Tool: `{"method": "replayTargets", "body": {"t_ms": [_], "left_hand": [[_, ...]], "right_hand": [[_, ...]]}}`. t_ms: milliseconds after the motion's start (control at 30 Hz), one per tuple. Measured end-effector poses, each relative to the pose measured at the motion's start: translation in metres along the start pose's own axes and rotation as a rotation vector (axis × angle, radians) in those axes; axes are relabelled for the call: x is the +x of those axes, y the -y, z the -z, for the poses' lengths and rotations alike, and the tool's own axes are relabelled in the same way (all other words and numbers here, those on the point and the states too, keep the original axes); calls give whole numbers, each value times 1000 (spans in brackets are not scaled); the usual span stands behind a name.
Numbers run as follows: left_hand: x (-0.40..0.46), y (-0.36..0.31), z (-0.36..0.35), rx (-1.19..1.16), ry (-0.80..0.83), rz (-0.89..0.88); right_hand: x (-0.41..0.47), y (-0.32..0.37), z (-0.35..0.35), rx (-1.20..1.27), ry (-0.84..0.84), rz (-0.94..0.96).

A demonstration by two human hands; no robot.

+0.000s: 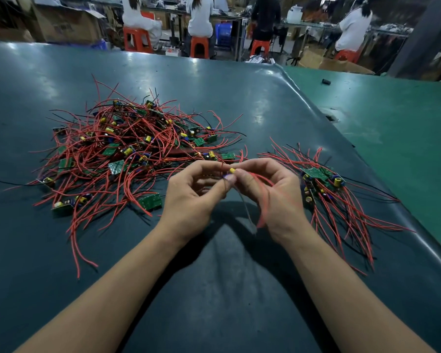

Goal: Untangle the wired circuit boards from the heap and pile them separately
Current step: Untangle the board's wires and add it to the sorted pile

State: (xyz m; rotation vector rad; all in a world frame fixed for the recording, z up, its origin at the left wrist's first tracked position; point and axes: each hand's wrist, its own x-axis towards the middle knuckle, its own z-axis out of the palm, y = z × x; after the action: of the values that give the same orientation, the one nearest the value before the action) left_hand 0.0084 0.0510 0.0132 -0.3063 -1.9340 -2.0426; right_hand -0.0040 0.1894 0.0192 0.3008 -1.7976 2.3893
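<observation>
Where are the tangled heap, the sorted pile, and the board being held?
tangled heap [127, 149], head view, middle of the red wire mass.
sorted pile [323, 182], head view, stacked green boards at its top.
held board [231, 170], head view, yellow capacitor showing between both hands' fingers.

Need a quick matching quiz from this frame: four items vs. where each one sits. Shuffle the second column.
Items:
1. tangled heap
2. sorted pile
3. yellow capacitor
4. small black object

Places:
A. on the lighter green surface, far right
B. between the fingertips of both hands
C. table, left of the hands
D. table, right of the hands

Pairs: 1-C, 2-D, 3-B, 4-A
</observation>
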Motion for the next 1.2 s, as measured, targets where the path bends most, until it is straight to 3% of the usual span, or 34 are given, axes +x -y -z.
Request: {"method": "replayTargets", "body": {"t_ms": [233, 300, 400, 500, 633, 767, 867, 1033, 1200], "left_hand": [[8, -6, 3, -514, -143, 237], [11, -7, 3, -627, -172, 314], [14, -9, 7, -712, -173, 436], [14, -11, 9, -674, -138, 482], [9, -11, 4, -523, -26, 542], [6, -12, 3, -362, 24, 571], [6, -11, 3, -210, 37, 550], [7, -10, 6, -389, 140, 589], [9, -9, 14, -410, 255, 646]], "right_hand": [[0, 4, -3, 285, -12, -111], [-2, 3, -4, 204, 31, -66], [-6, -2, -5, -188, 126, 145], [-10, -4, -7, -346, 192, 190], [-8, 0, -7, -186, 92, 44], [-7, 2, -2, -151, 161, -120], [-6, 4, -2, -173, 169, -116], [-4, 5, -1, -58, 126, -134], [-2, 8, 3, -32, 19, -171]]}}
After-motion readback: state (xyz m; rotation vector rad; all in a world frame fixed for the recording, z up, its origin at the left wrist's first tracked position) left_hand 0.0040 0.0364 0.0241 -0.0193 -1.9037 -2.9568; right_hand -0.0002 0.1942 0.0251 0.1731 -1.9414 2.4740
